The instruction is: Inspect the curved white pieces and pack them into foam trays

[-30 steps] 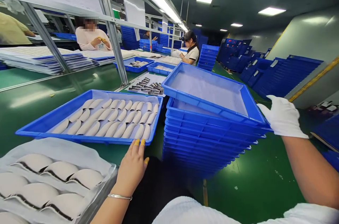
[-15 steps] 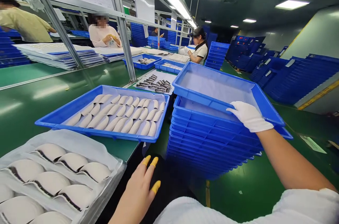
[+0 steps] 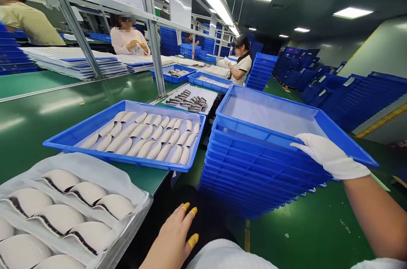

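My right hand (image 3: 330, 156), in a white glove, grips the near rim of the top blue tray (image 3: 254, 127), towards its right end. This tray has a pale liner inside and sits skewed on a tall stack of blue trays (image 3: 251, 175). My left hand (image 3: 176, 231) is bare except for yellow finger covers; it hangs low in front of my body, fingers spread and holding nothing. On the bench to the left, another blue tray (image 3: 117, 158) carries rows of ribbed, off-white curved pieces (image 3: 147, 132). Nearer me, larger off-white domed pieces (image 3: 62, 218) lie in a pale moulded tray (image 3: 135, 201).
Dark strips (image 3: 190, 101) lie on a white sheet beyond the bench tray. A metal post (image 3: 155, 48) rises from the green bench (image 3: 63, 112). Several people work across and along the line. More blue tray stacks (image 3: 365, 95) stand at the right.
The top tray has shifted right and slightly down on the stack, with my right hand moving right along with it. My left hand has moved slightly right and down.
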`<state>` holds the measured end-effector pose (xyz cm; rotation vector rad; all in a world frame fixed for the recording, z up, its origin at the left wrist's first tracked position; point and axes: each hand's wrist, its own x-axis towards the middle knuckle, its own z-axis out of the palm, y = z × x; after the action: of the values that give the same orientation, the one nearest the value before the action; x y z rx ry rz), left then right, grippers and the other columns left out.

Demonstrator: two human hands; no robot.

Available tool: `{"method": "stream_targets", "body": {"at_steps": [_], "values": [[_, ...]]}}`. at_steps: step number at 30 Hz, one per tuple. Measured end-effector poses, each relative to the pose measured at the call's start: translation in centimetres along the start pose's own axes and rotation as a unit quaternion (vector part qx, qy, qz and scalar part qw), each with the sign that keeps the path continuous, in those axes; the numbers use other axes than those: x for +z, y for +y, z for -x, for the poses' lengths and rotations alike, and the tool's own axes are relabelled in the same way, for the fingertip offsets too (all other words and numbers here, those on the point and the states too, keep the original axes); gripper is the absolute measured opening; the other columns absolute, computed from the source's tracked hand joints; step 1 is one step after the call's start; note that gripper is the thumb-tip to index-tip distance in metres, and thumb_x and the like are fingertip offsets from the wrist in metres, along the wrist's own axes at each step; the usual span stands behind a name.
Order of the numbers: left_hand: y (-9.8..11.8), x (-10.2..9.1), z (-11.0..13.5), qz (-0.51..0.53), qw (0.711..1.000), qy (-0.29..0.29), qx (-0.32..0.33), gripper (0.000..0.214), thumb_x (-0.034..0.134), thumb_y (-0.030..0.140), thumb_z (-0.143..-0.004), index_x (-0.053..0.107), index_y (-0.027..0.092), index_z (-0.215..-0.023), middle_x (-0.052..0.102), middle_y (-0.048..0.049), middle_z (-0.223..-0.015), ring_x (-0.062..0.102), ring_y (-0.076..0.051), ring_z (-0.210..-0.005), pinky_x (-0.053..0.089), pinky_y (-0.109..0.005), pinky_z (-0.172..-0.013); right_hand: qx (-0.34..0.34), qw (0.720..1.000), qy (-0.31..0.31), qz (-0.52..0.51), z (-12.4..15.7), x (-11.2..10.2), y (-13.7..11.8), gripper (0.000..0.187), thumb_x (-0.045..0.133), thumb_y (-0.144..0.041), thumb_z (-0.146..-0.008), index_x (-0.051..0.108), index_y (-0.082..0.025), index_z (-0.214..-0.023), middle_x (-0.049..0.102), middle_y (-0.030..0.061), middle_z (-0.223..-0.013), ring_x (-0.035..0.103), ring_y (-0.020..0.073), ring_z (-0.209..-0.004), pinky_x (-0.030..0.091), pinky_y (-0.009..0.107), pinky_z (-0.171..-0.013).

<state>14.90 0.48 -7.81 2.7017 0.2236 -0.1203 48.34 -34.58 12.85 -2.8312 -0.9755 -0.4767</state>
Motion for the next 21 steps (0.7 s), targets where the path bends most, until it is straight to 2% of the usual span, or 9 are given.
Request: {"method": "stream_targets", "body": {"at_steps": [3,6,11,13,15,17,18,20,21], "values": [[-0.2,0.1,0.4,-0.017,1.000,-0.010,-0.007,0.052,0.057,0.026,-0.084,0.061,0.018,-0.135,0.057,-0.0155,-0.144,0.049,-0.031,-0.137,0.043,-0.047,-0.113,-0.014,0.996,-0.079,-0.040,0.2,-1.1,-0.3,0.049,0.044,-0.070,-0.089,0.070,-0.028,-0.089,0.073,0.0083,-0.089,0.068,0.0306,-0.083,0.054,0.042,-0.074],[0.0,0.0,0.5,-0.025,1.000,-0.017,-0.009,0.052,0.058,0.025,-0.085,0.060,0.018,-0.136,0.058,-0.0153,-0.143,0.049,-0.031,-0.137,0.043,-0.046,-0.112,-0.015,0.994,-0.093,-0.049,0.4,-1.4,-0.2,0.047,0.045,-0.068,-0.089,0.068,-0.028,-0.093,0.073,0.0067,-0.093,0.068,0.0296,-0.087,0.053,0.042,-0.078],[0.9,-0.7,1.0,-0.004,1.000,-0.017,0.007,0.051,0.058,0.025,-0.086,0.060,0.017,-0.136,0.057,-0.0164,-0.144,0.048,-0.030,-0.137,0.041,-0.046,-0.114,-0.027,0.996,-0.081,0.011,0.2,-0.6,0.5,0.048,0.045,-0.064,-0.091,0.069,-0.023,-0.094,0.073,0.0099,-0.096,0.068,0.0319,-0.089,0.053,0.045,-0.080],[1.1,-1.1,1.7,0.010,1.000,-0.010,0.007,0.051,0.059,0.025,-0.087,0.059,0.016,-0.137,0.056,-0.0175,-0.144,0.048,-0.031,-0.138,0.040,-0.047,-0.114,-0.049,0.998,-0.028,0.020,0.3,-0.8,-0.3,0.047,0.054,-0.064,-0.087,0.069,-0.021,-0.100,0.072,0.0122,-0.105,0.067,0.0345,-0.100,0.051,0.049,-0.089],[1.2,-1.4,2.7,0.028,1.000,-0.003,0.002,0.051,0.059,0.025,-0.087,0.058,0.015,-0.137,0.056,-0.0185,-0.144,0.050,-0.031,-0.136,0.041,-0.046,-0.114,-0.061,0.996,0.068,-0.013,0.7,-1.4,-2.6,0.047,0.061,-0.060,-0.085,0.068,-0.021,-0.109,0.069,0.0132,-0.115,0.063,0.0350,-0.112,0.047,0.050,-0.101],[1.2,-1.8,4.0,0.051,0.999,0.007,-0.003,0.051,0.059,0.025,-0.088,0.058,0.015,-0.137,0.058,-0.0180,-0.142,0.053,-0.030,-0.133,0.043,-0.046,-0.112,-0.040,0.983,0.154,-0.088,1.4,-1.8,-6.7,0.038,0.060,-0.052,-0.088,0.068,-0.022,-0.110,0.069,0.0123,-0.115,0.062,0.0326,-0.113,0.046,0.049,-0.104],[1.1,-2.0,4.7,0.065,0.998,0.014,-0.001,0.050,0.059,0.025,-0.088,0.058,0.016,-0.137,0.059,-0.0171,-0.140,0.055,-0.029,-0.131,0.045,-0.045,-0.111,-0.018,0.975,0.170,-0.139,1.7,-1.8,-9.4,0.032,0.059,-0.048,-0.090,0.068,-0.023,-0.108,0.070,0.0112,-0.112,0.064,0.0308,-0.110,0.048,0.047,-0.101],[0.9,-2.4,6.1,0.096,0.995,0.034,0.003,0.049,0.059,0.027,-0.088,0.058,0.019,-0.136,0.061,-0.0148,-0.139,0.058,-0.028,-0.128,0.047,-0.045,-0.110,-0.035,0.958,0.120,-0.257,1.6,-0.8,-15.3,0.025,0.060,-0.044,-0.090,0.070,-0.024,-0.100,0.072,0.0078,-0.103,0.067,0.0274,-0.099,0.052,0.042,-0.092],[0.7,-2.6,6.9,0.112,0.993,0.045,0.005,0.049,0.059,0.029,-0.088,0.058,0.020,-0.137,0.061,-0.0139,-0.139,0.058,-0.028,-0.128,0.047,-0.046,-0.110,-0.087,0.951,0.045,-0.292,1.2,0.3,-18.4,0.024,0.060,-0.043,-0.091,0.070,-0.024,-0.100,0.072,0.0060,-0.103,0.067,0.0255,-0.097,0.052,0.039,-0.090]]}}
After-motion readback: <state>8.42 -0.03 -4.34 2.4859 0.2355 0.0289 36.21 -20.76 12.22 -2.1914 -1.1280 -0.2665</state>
